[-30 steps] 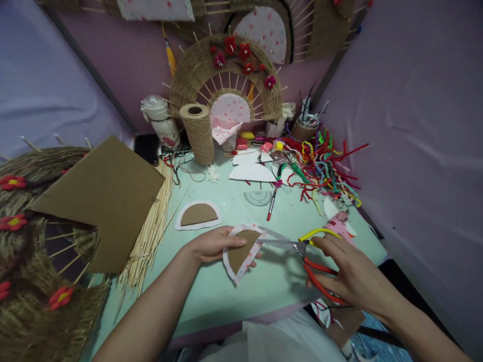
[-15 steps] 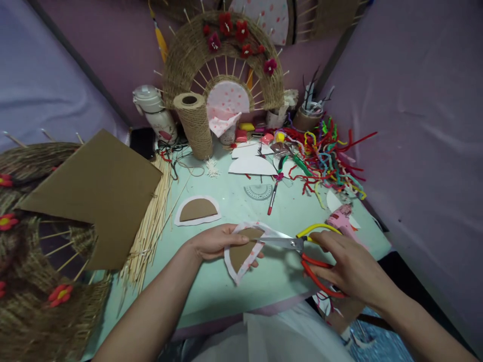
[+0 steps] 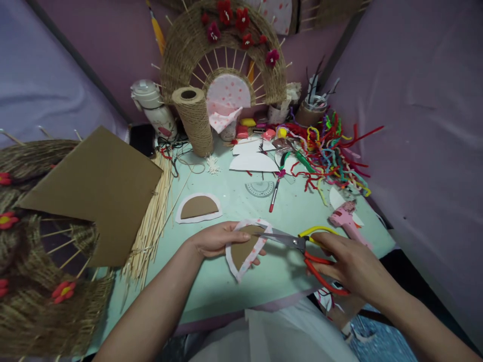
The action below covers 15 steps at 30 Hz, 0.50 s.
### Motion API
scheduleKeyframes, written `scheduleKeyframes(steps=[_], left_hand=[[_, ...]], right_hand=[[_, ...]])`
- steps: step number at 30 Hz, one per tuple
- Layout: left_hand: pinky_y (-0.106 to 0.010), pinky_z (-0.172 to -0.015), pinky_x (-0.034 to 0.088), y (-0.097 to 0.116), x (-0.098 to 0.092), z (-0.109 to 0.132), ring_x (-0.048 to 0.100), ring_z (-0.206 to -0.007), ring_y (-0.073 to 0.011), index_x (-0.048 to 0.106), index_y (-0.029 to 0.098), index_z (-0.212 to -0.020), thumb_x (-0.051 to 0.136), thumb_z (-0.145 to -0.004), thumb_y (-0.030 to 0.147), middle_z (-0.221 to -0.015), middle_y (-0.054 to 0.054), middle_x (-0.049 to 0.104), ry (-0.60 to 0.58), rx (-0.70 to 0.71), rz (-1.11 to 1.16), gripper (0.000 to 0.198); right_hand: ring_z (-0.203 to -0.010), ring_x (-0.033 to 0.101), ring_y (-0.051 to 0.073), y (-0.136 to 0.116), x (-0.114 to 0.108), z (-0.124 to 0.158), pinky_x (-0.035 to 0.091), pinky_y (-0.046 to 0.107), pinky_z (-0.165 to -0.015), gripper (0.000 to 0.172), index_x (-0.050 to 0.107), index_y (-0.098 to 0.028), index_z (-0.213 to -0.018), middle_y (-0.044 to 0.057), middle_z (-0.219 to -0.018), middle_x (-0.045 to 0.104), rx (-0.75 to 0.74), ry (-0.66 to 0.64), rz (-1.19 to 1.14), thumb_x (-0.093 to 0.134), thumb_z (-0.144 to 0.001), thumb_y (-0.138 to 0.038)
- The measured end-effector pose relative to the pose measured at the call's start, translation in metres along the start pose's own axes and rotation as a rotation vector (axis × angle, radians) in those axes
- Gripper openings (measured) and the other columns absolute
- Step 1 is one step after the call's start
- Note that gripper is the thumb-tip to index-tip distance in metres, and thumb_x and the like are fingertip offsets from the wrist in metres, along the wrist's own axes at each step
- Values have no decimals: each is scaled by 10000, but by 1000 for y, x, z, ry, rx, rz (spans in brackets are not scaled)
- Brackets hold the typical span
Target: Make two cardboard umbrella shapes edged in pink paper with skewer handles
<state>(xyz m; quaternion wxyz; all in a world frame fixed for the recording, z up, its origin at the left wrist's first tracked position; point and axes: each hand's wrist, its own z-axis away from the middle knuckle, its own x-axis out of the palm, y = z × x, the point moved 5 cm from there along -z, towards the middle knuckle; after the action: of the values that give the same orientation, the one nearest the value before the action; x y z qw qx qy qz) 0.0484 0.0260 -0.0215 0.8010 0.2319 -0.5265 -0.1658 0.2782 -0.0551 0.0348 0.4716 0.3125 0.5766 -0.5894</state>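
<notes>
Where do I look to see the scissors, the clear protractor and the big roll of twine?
Scissors (image 3: pixel 295 242): head view, on the pivot between blades and handles.
Protractor (image 3: pixel 259 189): head view, on the middle of its clear body.
Roll of twine (image 3: pixel 194 123): head view, on the wound side below its top.

Bare forearms (image 3: pixel 154 296) angled inward; left hand (image 3: pixel 219 240) pinching, thumb (image 3: pixel 239 237) uppermost; right hand (image 3: pixel 345 262) half-curled.
</notes>
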Motion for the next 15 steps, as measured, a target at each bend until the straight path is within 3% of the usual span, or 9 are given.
scheduleKeyframes(steps=[15], left_hand=[[-444, -844, 513, -1, -3, 0, 706, -888, -301, 641, 108, -1113, 650, -826, 284, -1071, -204, 699, 3, -8, -20, 337]], right_hand=[[-520, 523, 154, 3, 0, 5, 316, 246, -487, 349, 580, -252, -840, -18, -595, 589, 46, -19, 2, 502, -851, -592]])
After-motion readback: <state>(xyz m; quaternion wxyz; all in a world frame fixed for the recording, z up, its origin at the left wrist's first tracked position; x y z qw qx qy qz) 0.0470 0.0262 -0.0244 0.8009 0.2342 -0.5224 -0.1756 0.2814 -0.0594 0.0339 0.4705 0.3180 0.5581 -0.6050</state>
